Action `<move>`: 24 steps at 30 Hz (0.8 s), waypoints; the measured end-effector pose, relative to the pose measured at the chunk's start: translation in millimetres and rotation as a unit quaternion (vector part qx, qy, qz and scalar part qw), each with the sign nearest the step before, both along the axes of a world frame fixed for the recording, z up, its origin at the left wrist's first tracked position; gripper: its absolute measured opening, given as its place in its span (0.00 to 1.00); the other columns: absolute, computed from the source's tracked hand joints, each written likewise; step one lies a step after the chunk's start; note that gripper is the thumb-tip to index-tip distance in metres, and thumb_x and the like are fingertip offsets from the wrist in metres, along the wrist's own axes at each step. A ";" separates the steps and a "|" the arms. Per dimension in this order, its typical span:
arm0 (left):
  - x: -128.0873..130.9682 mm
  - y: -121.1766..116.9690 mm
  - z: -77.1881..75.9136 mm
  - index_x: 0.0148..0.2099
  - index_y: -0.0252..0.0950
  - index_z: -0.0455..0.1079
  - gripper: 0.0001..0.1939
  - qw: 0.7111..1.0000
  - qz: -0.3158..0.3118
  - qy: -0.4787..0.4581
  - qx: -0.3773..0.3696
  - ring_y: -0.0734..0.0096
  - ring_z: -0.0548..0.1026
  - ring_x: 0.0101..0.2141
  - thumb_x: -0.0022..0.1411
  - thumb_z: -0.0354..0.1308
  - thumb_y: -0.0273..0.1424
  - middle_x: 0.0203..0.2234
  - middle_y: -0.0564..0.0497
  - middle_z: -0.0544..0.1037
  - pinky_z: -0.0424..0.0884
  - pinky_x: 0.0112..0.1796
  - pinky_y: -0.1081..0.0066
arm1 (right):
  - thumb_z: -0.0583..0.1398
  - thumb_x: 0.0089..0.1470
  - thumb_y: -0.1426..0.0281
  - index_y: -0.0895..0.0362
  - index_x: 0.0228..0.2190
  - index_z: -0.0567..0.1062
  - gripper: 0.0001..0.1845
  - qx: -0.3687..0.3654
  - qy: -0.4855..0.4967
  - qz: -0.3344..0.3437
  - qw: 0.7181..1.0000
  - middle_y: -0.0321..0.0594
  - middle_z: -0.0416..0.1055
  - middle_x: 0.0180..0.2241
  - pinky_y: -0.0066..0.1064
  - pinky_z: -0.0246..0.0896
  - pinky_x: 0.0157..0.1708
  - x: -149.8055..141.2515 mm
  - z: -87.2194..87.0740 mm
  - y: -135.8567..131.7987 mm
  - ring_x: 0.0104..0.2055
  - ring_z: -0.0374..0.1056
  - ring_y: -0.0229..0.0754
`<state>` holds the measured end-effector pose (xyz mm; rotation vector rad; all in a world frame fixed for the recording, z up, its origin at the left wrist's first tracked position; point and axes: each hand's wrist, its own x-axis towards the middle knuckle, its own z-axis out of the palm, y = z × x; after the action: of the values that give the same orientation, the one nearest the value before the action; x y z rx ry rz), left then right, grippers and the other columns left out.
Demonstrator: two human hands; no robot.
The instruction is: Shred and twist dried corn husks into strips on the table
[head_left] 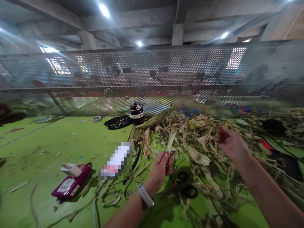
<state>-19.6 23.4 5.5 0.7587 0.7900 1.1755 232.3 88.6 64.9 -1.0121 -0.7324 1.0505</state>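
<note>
My left hand [161, 169], with a white watch band on the wrist, is closed round the lower end of a pale dried corn husk strip [171, 141] that rises from it. My right hand [230, 144] hovers over the big pile of dried corn husks and stalks [209, 148]; its fingers are pinched on something dark red that I cannot make out. Black-handled scissors [186, 185] lie on the green table [47, 152] just below and between my hands.
A magenta tissue pack [71, 183] lies at the left. A blurred white object [117, 161] sits beside it. A black-and-white round flask [136, 112], a black strap and a tape roll [96, 118] stand at the back. A perforated metal screen [152, 76] borders the table.
</note>
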 end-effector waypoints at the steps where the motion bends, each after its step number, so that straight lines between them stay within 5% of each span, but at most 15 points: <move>1: 0.2 0.5 -1.5 0.32 0.34 0.62 0.19 1.000 0.007 0.005 0.000 0.84 0.52 0.16 0.49 0.60 0.44 0.17 0.60 0.59 0.48 0.18 0.78 | 0.63 0.37 0.70 0.59 0.23 0.74 0.06 -0.015 -0.005 0.017 1.000 0.32 0.67 0.16 0.20 0.55 0.14 -11.7 -2.5 -4.9 0.16 0.59 0.30; 5: 3.7 -1.0 -8.8 0.29 0.35 0.61 0.19 0.994 0.017 0.096 0.056 0.82 0.56 0.18 0.51 0.57 0.46 0.17 0.59 0.60 0.53 0.19 0.77 | 0.67 0.37 0.66 0.60 0.28 0.76 0.14 -0.096 -0.150 0.263 0.948 0.32 0.69 0.20 0.19 0.44 0.14 -70.6 -20.7 -31.7 0.15 0.53 0.26; 7: 4.9 -3.5 -9.9 0.30 0.35 0.62 0.19 0.987 -0.004 0.132 0.087 0.81 0.57 0.18 0.51 0.57 0.48 0.17 0.59 0.60 0.55 0.19 0.77 | 0.66 0.39 0.62 0.59 0.28 0.76 0.15 -0.088 -0.158 0.321 0.929 0.31 0.68 0.20 0.20 0.41 0.15 -93.1 -30.1 -42.8 0.16 0.51 0.26; 14: -12.8 -8.3 10.7 0.37 0.33 0.69 0.17 0.967 -0.214 0.123 0.070 0.73 0.68 0.28 0.51 0.60 0.42 0.28 0.51 0.71 0.65 0.24 0.76 | 0.67 0.36 0.59 0.60 0.22 0.78 0.16 -0.029 -0.129 0.285 0.949 0.36 0.72 0.21 0.26 0.52 0.23 -103.1 -32.4 -53.5 0.23 0.61 0.34; 20: -17.9 -7.9 12.6 0.44 0.37 0.67 0.19 0.962 -0.224 0.149 0.040 0.73 0.68 0.27 0.53 0.58 0.43 0.26 0.54 0.68 0.67 0.24 0.74 | 0.69 0.32 0.61 0.60 0.21 0.77 0.16 -0.023 -0.122 0.287 0.950 0.33 0.69 0.18 0.25 0.50 0.22 -105.9 -35.3 -53.7 0.20 0.59 0.31; 24: -15.2 -10.6 12.0 0.38 0.36 0.68 0.18 0.950 -0.229 0.201 0.072 0.73 0.67 0.25 0.52 0.57 0.45 0.25 0.54 0.67 0.68 0.22 0.73 | 0.68 0.34 0.61 0.61 0.18 0.75 0.15 -0.012 -0.127 0.274 0.953 0.30 0.64 0.14 0.23 0.43 0.17 -105.9 -34.0 -51.4 0.16 0.51 0.28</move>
<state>-34.8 12.8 17.5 1.2549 0.8065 0.6688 126.3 37.2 30.9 -0.9974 -1.2630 1.4196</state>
